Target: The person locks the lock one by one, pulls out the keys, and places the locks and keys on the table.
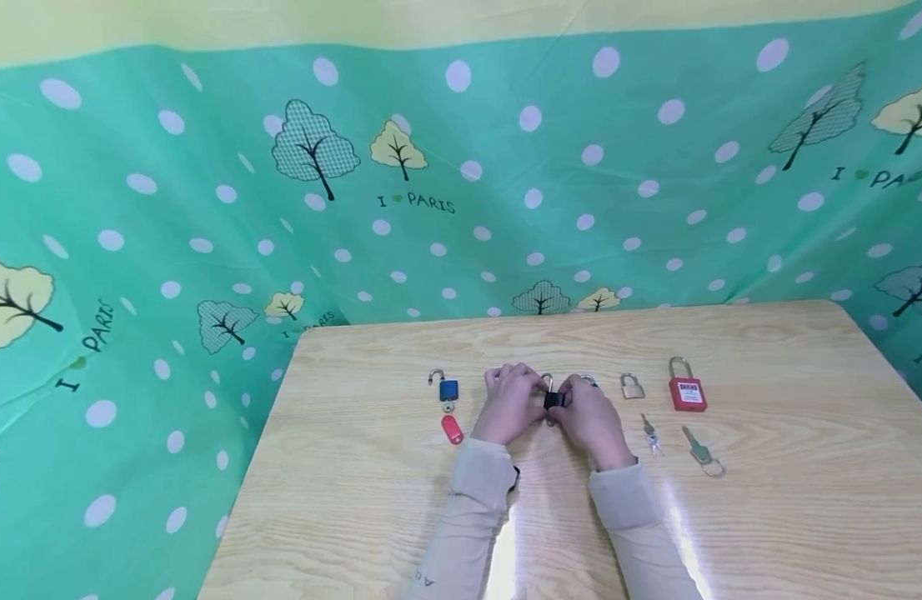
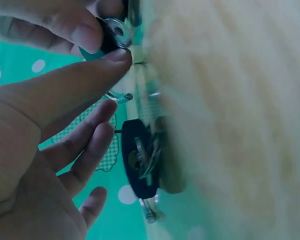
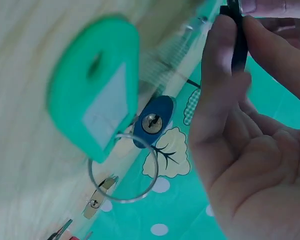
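Both hands meet over the table around a small black padlock (image 1: pixel 554 400), its metal shackle (image 1: pixel 548 380) pointing away from the body. My left hand (image 1: pixel 510 402) pinches it from the left, the thumb on it in the left wrist view and the other fingers spread loosely. From the right, my right hand (image 1: pixel 590 417) grips the black body between thumb and finger, as the right wrist view shows. A round metal piece (image 2: pixel 119 32) shows at the padlock's end; whether it is a key cannot be made out. Fingers hide much of the padlock.
Left stands a blue padlock (image 1: pixel 448 390) with its shackle open, keys at its base and a red tag (image 1: pixel 452 429). Right are a small metal padlock (image 1: pixel 632 387), a red padlock (image 1: pixel 688 393) and loose keys (image 1: pixel 701 452). A green tag (image 3: pixel 97 85) lies near another blue padlock (image 3: pixel 154 121).
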`<act>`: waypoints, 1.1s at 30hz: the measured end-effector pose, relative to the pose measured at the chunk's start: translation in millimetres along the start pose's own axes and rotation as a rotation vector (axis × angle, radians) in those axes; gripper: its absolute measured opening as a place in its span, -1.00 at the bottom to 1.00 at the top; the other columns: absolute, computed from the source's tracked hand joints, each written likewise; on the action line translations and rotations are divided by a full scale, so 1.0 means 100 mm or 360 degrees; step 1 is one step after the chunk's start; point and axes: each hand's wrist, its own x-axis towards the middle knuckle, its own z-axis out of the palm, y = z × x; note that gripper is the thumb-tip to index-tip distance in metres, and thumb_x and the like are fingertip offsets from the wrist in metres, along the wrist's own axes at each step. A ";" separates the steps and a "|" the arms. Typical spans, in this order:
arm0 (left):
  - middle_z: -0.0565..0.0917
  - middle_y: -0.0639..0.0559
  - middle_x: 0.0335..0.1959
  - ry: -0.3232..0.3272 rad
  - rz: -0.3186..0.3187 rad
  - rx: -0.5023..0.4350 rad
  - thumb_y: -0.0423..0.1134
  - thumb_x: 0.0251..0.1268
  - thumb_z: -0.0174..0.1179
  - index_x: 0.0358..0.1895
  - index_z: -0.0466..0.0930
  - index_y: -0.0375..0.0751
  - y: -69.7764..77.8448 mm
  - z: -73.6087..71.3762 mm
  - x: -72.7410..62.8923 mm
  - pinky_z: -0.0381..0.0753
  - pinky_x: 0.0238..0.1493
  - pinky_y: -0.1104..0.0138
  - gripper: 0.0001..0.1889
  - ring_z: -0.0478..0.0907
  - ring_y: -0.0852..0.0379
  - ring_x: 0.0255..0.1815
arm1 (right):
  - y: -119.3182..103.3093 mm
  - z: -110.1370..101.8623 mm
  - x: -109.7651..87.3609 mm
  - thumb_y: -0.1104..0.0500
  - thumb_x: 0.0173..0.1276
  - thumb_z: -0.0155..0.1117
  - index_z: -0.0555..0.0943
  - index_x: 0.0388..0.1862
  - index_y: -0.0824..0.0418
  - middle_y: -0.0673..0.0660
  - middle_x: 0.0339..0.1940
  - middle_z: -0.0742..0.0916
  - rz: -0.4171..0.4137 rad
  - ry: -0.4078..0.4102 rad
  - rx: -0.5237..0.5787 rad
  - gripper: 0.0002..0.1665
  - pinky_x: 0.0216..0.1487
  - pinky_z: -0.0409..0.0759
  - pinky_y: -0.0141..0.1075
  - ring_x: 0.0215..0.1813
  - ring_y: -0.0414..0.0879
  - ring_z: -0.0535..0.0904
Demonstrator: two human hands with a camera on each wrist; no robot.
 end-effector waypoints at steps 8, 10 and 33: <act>0.62 0.03 0.11 -0.0094 -0.0053 -0.0432 -0.24 0.13 0.44 0.08 0.65 -0.08 0.07 -0.23 -0.11 0.30 0.36 0.08 -0.60 0.56 0.05 0.10 | 0.04 -0.15 -0.10 0.32 0.34 0.32 0.50 0.12 0.40 0.32 -0.04 0.70 -0.0004 -0.0093 0.0534 -0.60 -0.02 0.70 -0.14 -0.05 0.12 0.71; 0.61 0.02 0.14 -0.0107 -0.0072 -0.0548 -0.22 0.16 0.43 0.12 0.62 -0.07 0.08 -0.28 -0.14 0.44 0.29 0.10 -0.58 0.57 0.05 0.13 | 0.05 -0.18 -0.12 0.35 0.35 0.30 0.47 0.16 0.39 0.37 0.03 0.67 -0.0030 -0.0109 0.0645 -0.58 -0.02 0.72 -0.20 0.00 0.15 0.71; 0.58 0.15 0.25 -0.0132 0.0112 -0.1275 -0.35 0.16 0.42 0.39 0.40 0.18 0.01 -0.42 -0.12 0.55 0.24 0.00 -0.28 0.59 0.05 0.13 | 0.05 -0.32 -0.13 0.31 0.35 0.33 0.39 0.32 0.36 0.34 0.11 0.66 -0.0150 -0.0201 0.1065 -0.41 0.00 0.71 -0.20 -0.01 0.04 0.71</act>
